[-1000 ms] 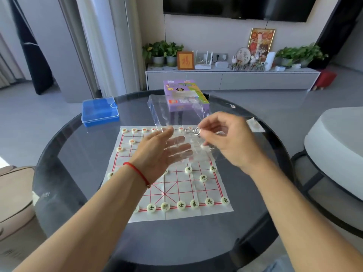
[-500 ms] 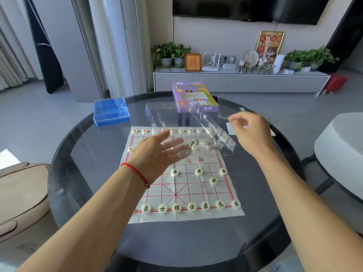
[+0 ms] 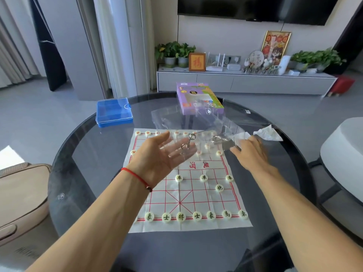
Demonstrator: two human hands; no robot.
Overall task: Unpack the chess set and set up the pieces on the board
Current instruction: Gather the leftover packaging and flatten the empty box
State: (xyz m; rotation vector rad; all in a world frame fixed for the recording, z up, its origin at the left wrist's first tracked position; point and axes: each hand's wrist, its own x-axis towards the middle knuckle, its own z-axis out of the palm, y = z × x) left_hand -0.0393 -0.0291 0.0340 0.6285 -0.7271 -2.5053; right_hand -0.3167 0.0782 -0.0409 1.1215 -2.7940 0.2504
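Down comes the right hand (image 3: 250,154) from where it hung over the far right of the table half a second ago; it is now low at the board's far right corner, blurred with motion, fingers reaching toward the crumpled clear plastic packaging (image 3: 198,122). Whether those fingers pinch the film or only brush it, I cannot tell through the blur. Left hand (image 3: 157,156) sits where it was, palm up and fingers spread flat, over the far left half of the paper xiangqi board (image 3: 196,193). Just beyond its fingertips lie small metal ring pieces (image 3: 187,144), seen through the film. On the board, the near rank shows 7 black-lettered discs (image 3: 180,216) in a row, 3 soldiers and 1 cannon ahead of them; the red side's pieces (image 3: 208,149) lie partly under the plastic. What matters for the coming move, I'd say: the packaging lies straight ahead of the right fingertips, its long side running left to right across the far rank, and the right hand is plainly the nearer one to its loose corner. Clearing it off the red rank looks like the step in hand. Blue plastic case (image 3: 114,112) and purple box (image 3: 198,97) sit beyond, on the glass table (image 3: 78,154).
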